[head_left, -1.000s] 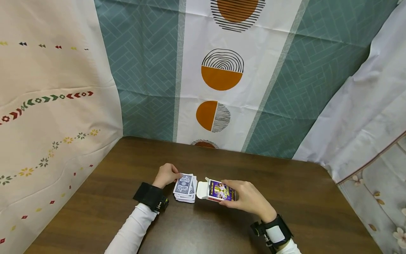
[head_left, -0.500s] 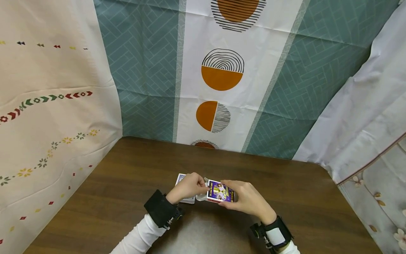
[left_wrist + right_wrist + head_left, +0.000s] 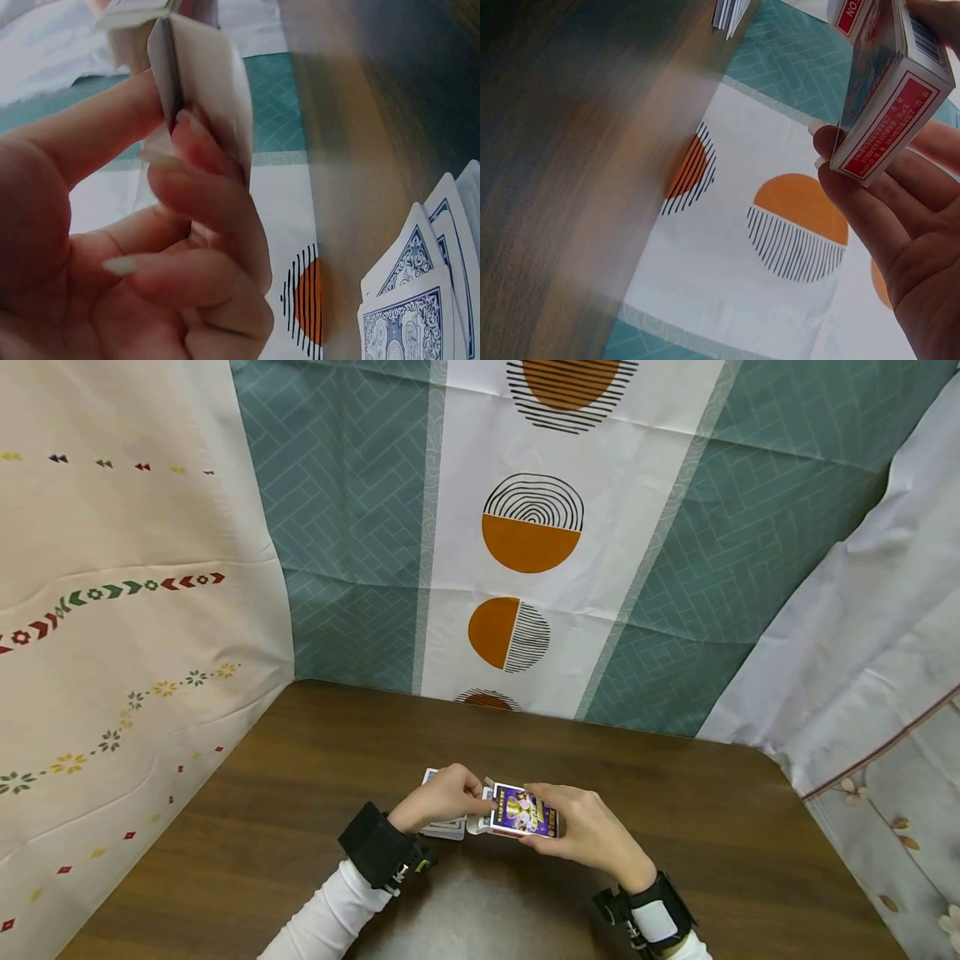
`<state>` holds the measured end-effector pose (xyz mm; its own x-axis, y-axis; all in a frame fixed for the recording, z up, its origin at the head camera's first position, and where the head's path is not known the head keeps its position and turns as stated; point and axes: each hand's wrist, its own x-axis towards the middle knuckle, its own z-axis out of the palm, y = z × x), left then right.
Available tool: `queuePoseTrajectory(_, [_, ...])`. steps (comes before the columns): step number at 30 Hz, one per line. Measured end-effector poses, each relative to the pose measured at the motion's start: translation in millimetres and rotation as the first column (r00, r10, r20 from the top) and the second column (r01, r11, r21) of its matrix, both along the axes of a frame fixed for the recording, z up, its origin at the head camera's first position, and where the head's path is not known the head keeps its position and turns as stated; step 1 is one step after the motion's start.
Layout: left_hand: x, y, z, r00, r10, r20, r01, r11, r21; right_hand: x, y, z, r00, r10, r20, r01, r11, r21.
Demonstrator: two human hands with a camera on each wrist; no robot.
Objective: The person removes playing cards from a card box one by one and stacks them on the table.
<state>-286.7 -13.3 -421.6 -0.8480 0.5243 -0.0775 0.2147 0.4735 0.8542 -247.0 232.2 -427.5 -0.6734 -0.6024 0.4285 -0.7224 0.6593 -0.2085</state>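
Observation:
In the head view my right hand (image 3: 588,831) grips a purple playing-card box (image 3: 525,812) by its long sides, its mouth facing left. The right wrist view shows the box's red and white side panel (image 3: 885,124) above the fingers. At the mouth, my left hand (image 3: 444,797) pinches playing cards between thumb and curled fingers; in the left wrist view their grey edge (image 3: 172,75) shows beside a white rounded flap (image 3: 217,82). How many cards it holds, I cannot tell. Partly hidden under the left hand lies a pile of blue-backed playing cards (image 3: 447,830).
Both hands work over a brown wooden table (image 3: 345,735). Patterned cloth (image 3: 352,568) hangs behind its far edge, with a cream cloth (image 3: 150,610) on the left and a white one (image 3: 847,635) on the right.
My left hand has moved right from the pile's far left corner to the box mouth, now covering much of the pile. My right hand keeps its grip on the box almost unmoved.

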Motion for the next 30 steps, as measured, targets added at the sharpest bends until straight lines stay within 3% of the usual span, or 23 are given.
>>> queuePoseTrajectory(4, [-5.3,-10,2.3,0.998,-0.025,0.059,0.024,1.0,0.019,-0.1,0,-0.1,1.0,-0.005,0.012,0.005,1.0,-0.02])
queuePoseTrajectory(10, [-16.0,-38,10.1,0.994,-0.059,0.088,0.052,0.995,0.084,-3.6,4,0.3,0.999,-0.03,-0.033,0.029,0.999,-0.029])
queuePoseTrajectory(19, [-31.0,-76,19.7,0.995,0.035,0.097,-0.05,0.987,0.153,-5.3,6,-2.1,0.999,-0.017,-0.038,0.015,0.999,-0.042])
queuePoseTrajectory(25, [-42.0,-79,1.2,0.983,0.146,0.113,-0.161,0.977,0.138,-5.5,4,-5.1,0.999,-0.033,-0.014,0.033,0.999,-0.024])
queuePoseTrajectory(30, [-49.6,-70,-20.6,0.954,0.28,0.103,-0.286,0.957,0.047,-5.7,2,-6.6,0.999,-0.039,0.004,0.039,0.999,-0.01])
